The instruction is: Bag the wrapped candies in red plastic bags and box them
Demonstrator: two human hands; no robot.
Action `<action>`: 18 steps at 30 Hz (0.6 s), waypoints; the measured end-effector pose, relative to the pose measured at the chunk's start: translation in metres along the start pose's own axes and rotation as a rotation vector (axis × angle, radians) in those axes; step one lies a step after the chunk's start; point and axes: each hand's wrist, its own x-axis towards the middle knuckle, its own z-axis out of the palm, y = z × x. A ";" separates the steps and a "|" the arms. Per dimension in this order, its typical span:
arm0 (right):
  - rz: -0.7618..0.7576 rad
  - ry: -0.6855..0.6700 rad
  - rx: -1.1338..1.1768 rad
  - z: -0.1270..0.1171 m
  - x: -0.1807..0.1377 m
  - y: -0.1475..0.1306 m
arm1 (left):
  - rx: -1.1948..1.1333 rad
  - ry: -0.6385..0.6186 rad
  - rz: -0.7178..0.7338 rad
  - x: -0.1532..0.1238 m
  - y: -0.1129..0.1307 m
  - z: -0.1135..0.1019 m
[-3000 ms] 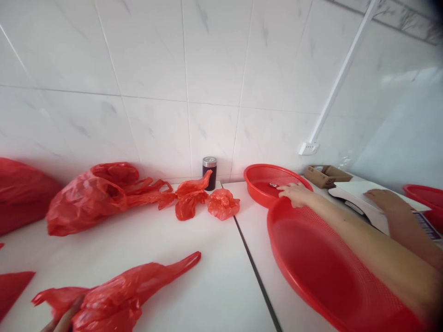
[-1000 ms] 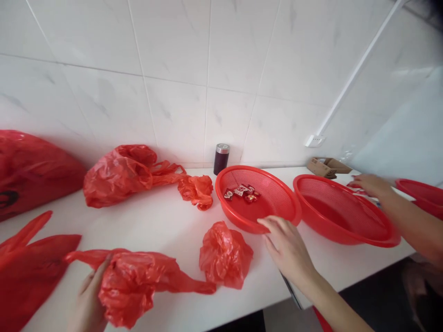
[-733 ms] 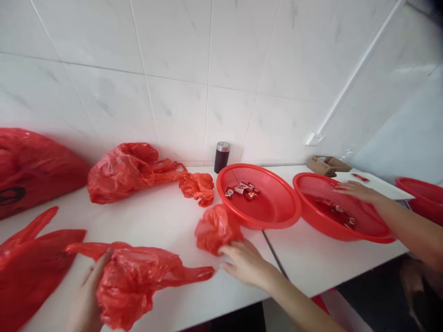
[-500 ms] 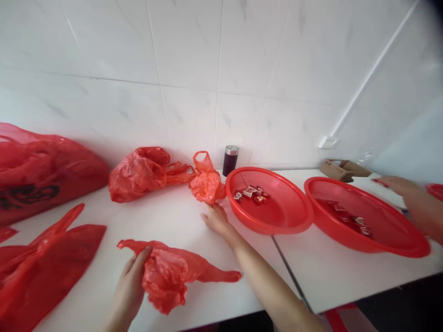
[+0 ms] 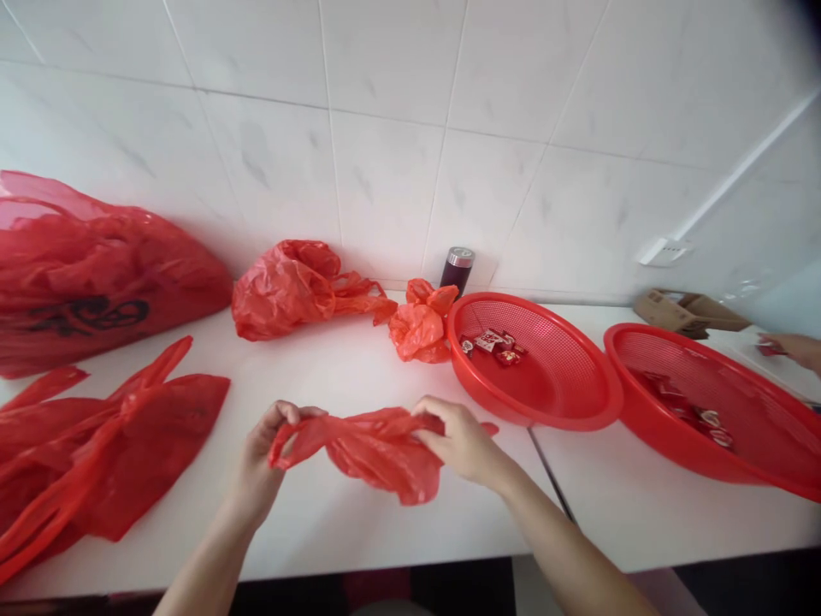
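A: In the head view, what are the hands doing?
B: The left hand (image 5: 264, 453) has its fingers curled on one end of a thin red bag (image 5: 388, 453). The right hand (image 5: 463, 438) pinches the other side between thumb and fingers, so the bag spans the two.
A: Where is that bag?
B: Near the front edge of the white desk (image 5: 333, 385), stretched sideways and creased, its lower part sagging.
A: What's behind it?
B: A crumpled bag (image 5: 420, 332), just in front of a dark tumbler (image 5: 457, 270), with a bulky bag (image 5: 282, 289) to its left.
A: Farther left?
B: A large bag with black markings (image 5: 109, 265) at the back and a knotted bag (image 5: 154, 436) nearer.
A: And on the right?
B: A round basket (image 5: 577, 364) with small wrapped packets (image 5: 493, 342) inside, then a second basket (image 5: 689, 449), also holding packets. Beyond, a cardboard box (image 5: 689, 310) sits near the wall, and another person's hand (image 5: 803, 351) shows at the edge.
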 end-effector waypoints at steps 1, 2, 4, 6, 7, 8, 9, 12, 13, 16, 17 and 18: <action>-0.028 0.083 -0.009 -0.007 -0.002 -0.002 | 0.020 0.035 0.007 0.001 0.002 -0.005; -0.055 0.153 -0.029 -0.014 -0.005 -0.003 | 0.041 0.065 0.012 0.002 0.004 -0.012; -0.104 0.259 -0.086 -0.023 -0.008 -0.004 | 0.082 0.099 0.037 0.004 0.007 -0.026; -0.135 0.349 -0.136 -0.026 -0.010 -0.002 | 0.124 0.139 0.088 0.003 0.012 -0.037; -0.149 0.379 -0.152 -0.025 -0.011 -0.001 | 0.157 0.184 0.129 0.001 0.015 -0.040; -0.168 0.393 -0.163 -0.023 -0.011 0.000 | 0.214 0.234 0.182 -0.002 0.019 -0.039; -0.193 0.393 -0.170 -0.020 -0.011 0.000 | 0.307 0.279 0.263 -0.005 0.023 -0.034; -0.280 0.342 -0.175 -0.004 -0.010 -0.004 | 0.740 0.236 0.584 -0.015 0.028 -0.001; -0.303 0.323 -0.170 0.002 -0.010 -0.007 | 0.899 0.155 0.661 -0.018 0.025 0.014; -0.335 0.274 -0.174 0.018 -0.014 -0.012 | 1.279 -0.064 0.655 -0.018 0.001 0.050; -0.333 0.261 -0.194 0.020 -0.016 -0.011 | 1.387 -0.108 0.597 -0.017 -0.010 0.054; -0.327 0.252 -0.225 0.021 -0.018 -0.009 | 1.482 -0.144 0.524 -0.014 -0.021 0.055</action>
